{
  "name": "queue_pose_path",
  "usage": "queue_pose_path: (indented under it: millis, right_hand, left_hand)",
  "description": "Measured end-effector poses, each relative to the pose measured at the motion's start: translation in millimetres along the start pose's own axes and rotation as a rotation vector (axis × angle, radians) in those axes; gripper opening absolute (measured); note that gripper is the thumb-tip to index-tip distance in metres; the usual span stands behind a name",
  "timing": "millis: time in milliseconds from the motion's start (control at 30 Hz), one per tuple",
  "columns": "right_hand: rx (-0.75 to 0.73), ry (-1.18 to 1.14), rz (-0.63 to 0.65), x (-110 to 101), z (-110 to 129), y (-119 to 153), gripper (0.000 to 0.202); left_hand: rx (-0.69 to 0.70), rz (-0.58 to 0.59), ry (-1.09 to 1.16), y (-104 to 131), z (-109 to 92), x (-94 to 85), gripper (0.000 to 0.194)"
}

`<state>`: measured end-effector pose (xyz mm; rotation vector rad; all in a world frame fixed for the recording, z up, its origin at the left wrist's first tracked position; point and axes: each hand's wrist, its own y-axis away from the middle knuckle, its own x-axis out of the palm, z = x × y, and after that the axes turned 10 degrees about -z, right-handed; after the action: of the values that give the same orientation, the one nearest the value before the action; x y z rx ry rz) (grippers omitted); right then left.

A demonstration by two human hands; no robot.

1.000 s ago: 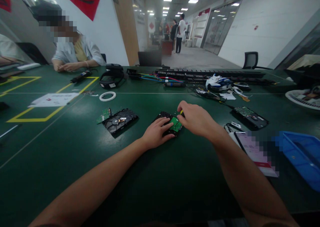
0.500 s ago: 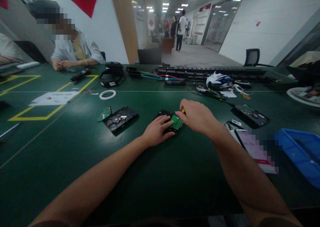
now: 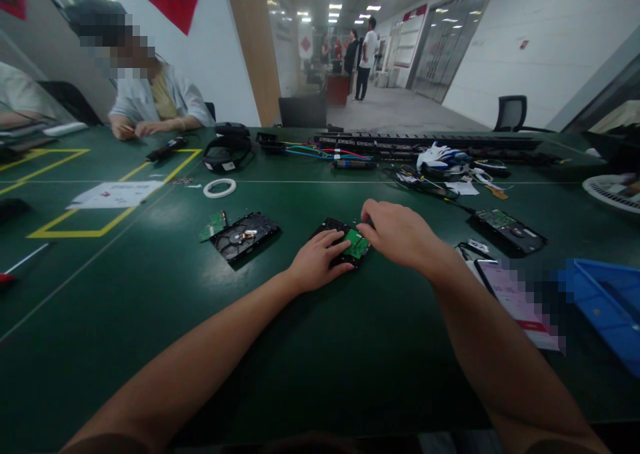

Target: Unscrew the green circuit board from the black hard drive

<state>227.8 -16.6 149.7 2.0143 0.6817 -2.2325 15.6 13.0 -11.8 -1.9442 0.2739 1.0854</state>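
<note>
A black hard drive with a green circuit board on top lies on the table in front of me. My left hand grips it from the left, fingers over the board and thumb along the near edge. At the drive's right edge, my right hand is closed in a pinch on a small screwdriver, mostly hidden by the fingers; its yellow handle shows only in the earlier picture. To the left sits an opened hard drive, with a loose green circuit board at its left end.
Another hard drive lies to the right, near a phone-like device and a blue tray. A red-handled screwdriver is far left. Behind are a white ring, gloves and cables. A person sits across.
The view has shifted slightly, moving the scene a little to the right. My right hand has turned slightly, and the yellow handle is now hidden. The left hand stays on the drive.
</note>
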Motion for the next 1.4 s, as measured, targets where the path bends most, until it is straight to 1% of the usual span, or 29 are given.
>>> queue_pose_path:
  millis: [233,300,367,433,500,667,800,867,1067,1133,1300,1400]
  right_hand:
    - [-0.102,-0.145,-0.002,0.0,0.0,0.5,0.020]
    - [-0.090,-0.129,-0.003,-0.2,1.2,1.3,0.018]
    - [-0.037,-0.072,-0.007,-0.5,2.4,1.7,0.018]
    - [0.022,-0.009,-0.004,-0.7,3.2,1.4,0.023]
    - [0.041,0.020,-0.003,-0.4,3.3,0.8,0.025]
    - [-0.032,-0.018,-0.009,0.0,1.8,0.0,0.017]
    - [-0.066,-0.106,0.009,-3.0,2.1,1.2,0.021]
    - [-0.059,-0.112,0.022,-4.4,3.4,1.8,0.022]
    - [0.034,0.003,0.017,-3.1,4.8,0.7,0.023]
    - [0.007,-0.022,0.011,-2.2,3.1,0.2,0.020]
    - [-0.066,-0.161,0.028,-2.3,2.0,1.1,0.025]
    - [-0.029,-0.101,0.017,-3.2,4.1,1.5,0.022]
  left_hand:
    - [-0.013,-0.007,0.004,0.5,-1.3,-0.4,0.060]
    - [-0.008,-0.008,0.002,0.5,-1.0,0.0,0.060]
    - [0.001,-0.005,-0.003,0.3,-0.5,0.5,0.061]
    - [0.006,-0.003,-0.009,0.0,-0.1,0.8,0.061]
    - [0.005,-0.004,-0.014,-0.3,0.0,0.8,0.061]
    - [-0.001,-0.007,-0.009,-0.7,-1.0,-0.1,0.060]
    - [-0.013,0.006,-0.022,-0.5,-1.7,-1.2,0.061]
    - [-0.015,0.013,-0.028,-0.5,-1.7,-1.4,0.062]
    - [-0.009,0.016,-0.026,-0.4,-1.1,-0.6,0.061]
    - [-0.012,0.013,-0.018,-0.4,-1.4,-0.6,0.061]
    - [-0.027,0.000,0.000,-0.8,-3.7,-1.8,0.060]
    - [-0.023,0.002,0.001,-0.9,-3.4,-1.9,0.060]
